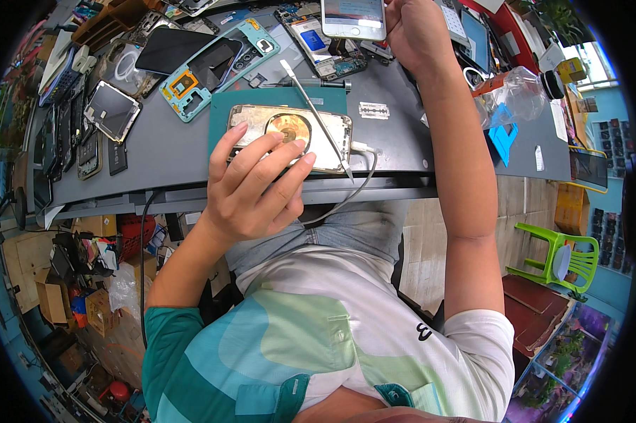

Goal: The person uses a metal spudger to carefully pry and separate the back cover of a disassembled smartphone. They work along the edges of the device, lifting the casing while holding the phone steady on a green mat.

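A phone with its back cover off lies on a green mat, a round coil showing in its middle. My left hand rests over it, fingers spread and touching the coil area. Across the phone's right part slants a thin metal pry tool. A white cable runs to the phone's right end. At the top edge of view, my right hand is closed at the right side of a white phone with a lit screen; some fingers are cut off.
A razor blade lies right of the mat. Behind it sit a teal phone frame, a dark phone and an opened phone. Loose screens and parts crowd the left. On the right are a clear plastic bottle and a blue stand.
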Demonstrator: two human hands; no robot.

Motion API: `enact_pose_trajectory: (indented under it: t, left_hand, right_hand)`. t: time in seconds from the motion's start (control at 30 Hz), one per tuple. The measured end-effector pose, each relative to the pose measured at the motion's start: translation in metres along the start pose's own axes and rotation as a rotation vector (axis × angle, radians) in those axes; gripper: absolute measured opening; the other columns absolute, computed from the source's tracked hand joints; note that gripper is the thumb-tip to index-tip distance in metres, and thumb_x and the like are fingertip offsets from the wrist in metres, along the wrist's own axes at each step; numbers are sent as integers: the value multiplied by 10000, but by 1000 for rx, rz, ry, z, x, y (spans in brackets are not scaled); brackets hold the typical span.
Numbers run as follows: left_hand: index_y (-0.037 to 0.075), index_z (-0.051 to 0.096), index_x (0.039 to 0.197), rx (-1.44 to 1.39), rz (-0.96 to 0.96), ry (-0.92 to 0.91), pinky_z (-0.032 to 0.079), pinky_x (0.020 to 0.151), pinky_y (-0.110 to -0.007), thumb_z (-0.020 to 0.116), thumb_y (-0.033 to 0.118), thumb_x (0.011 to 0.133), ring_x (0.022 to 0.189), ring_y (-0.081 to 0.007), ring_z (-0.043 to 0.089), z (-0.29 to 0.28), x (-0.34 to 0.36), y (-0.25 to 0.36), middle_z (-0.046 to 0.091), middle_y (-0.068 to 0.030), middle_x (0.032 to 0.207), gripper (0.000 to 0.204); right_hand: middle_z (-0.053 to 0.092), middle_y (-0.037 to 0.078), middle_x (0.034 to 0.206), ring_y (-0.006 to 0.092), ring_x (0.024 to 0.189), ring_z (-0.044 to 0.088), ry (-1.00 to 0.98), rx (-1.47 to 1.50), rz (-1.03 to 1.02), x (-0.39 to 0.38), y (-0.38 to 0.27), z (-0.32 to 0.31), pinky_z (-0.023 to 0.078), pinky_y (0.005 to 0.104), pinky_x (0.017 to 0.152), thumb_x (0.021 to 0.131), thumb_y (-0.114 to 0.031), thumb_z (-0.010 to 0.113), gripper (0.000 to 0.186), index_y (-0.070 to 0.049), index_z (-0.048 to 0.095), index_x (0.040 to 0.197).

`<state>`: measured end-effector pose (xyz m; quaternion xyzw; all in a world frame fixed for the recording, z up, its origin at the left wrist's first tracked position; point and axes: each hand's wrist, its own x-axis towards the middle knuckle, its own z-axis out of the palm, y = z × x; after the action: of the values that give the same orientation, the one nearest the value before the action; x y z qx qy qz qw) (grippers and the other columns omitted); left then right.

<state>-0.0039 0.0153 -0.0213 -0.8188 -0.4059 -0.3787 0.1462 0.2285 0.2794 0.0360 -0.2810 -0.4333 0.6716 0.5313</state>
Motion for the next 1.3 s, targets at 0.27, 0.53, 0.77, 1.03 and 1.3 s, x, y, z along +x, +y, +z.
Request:
enact_pose_trajectory:
  t: [0.27, 0.53, 0.77, 1.03, 1.3]
  left_hand:
    - [138, 868, 1246, -3, 2, 2, 442, 1272, -567, 763, 98, 827, 1275, -250, 706, 1, -1, 0, 795, -38, 1321, 434]
    - [140, 870, 1244, 2, -1, -1, 441, 1273, -567, 763, 95, 833, 1276, -249, 706, 1, -1, 0, 794, -34, 1325, 427]
    - [141, 872, 1241, 3, 0, 2, 444, 1270, -567, 760, 95, 836, 1268, -247, 709, 1, -1, 0, 793, -33, 1323, 423]
    - [142, 873, 1240, 6, 3, 1, 446, 1269, -566, 761, 101, 835, 1270, -247, 708, 1, 0, 0, 794, -34, 1325, 423]
    - [142, 866, 1253, 1, 3, 5, 441, 1273, -567, 765, 102, 835, 1273, -250, 708, 2, -1, -1, 792, -36, 1326, 432]
  right_hand:
    - [771, 86, 1005, 181, 836, 795, -3, -11, 19, 2, 2, -5, 680, 332, 778, 1061, -110, 612, 187, -14, 656, 1215]
    - [778, 97, 1006, 193, 834, 802, 17, -6, 46, -2, -2, 1, 687, 352, 787, 1055, -121, 616, 199, -10, 655, 1216]
    - [783, 113, 1044, 207, 885, 811, 12, -14, 38, 0, -2, -2, 690, 368, 822, 1053, -112, 612, 214, -1, 656, 1231]
    - [767, 151, 1304, 239, 1139, 789, -41, -91, -36, -5, -1, 10, 660, 391, 1018, 1053, -35, 528, 418, 40, 617, 1455]
    - [759, 168, 1324, 235, 1151, 788, -88, 9, -4, 1, -1, 3, 671, 395, 1012, 1044, -45, 493, 488, 48, 571, 1517]
